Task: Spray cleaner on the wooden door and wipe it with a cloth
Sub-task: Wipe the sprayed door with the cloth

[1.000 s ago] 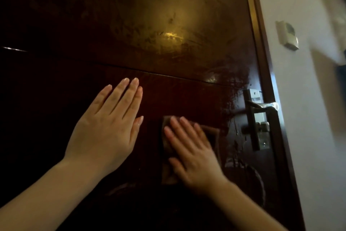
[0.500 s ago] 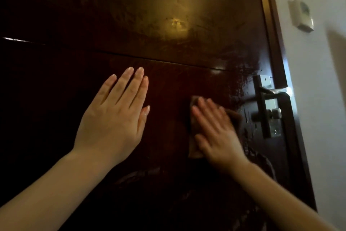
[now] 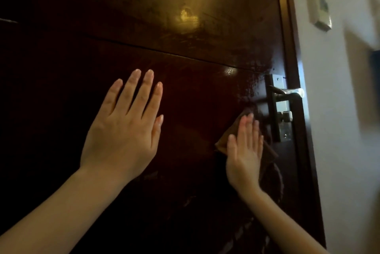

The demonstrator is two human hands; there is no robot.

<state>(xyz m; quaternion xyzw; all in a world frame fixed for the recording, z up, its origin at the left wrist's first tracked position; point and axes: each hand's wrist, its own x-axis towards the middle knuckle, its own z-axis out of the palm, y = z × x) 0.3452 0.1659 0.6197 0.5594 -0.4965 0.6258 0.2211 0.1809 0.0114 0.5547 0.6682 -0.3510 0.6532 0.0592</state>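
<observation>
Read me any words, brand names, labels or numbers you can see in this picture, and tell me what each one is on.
Nothing here can be read.
On the small box on the wall: a dark patch, maybe a label or screen, too blurred to read.
On the lock plate: bare metal and screws, no marking visible.
On the door and the cloth: no writing.

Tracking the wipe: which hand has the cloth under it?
The right hand, pressing the brown cloth flat beside the door handle; the left hand lies flat on the bare door, no cloth.
</observation>
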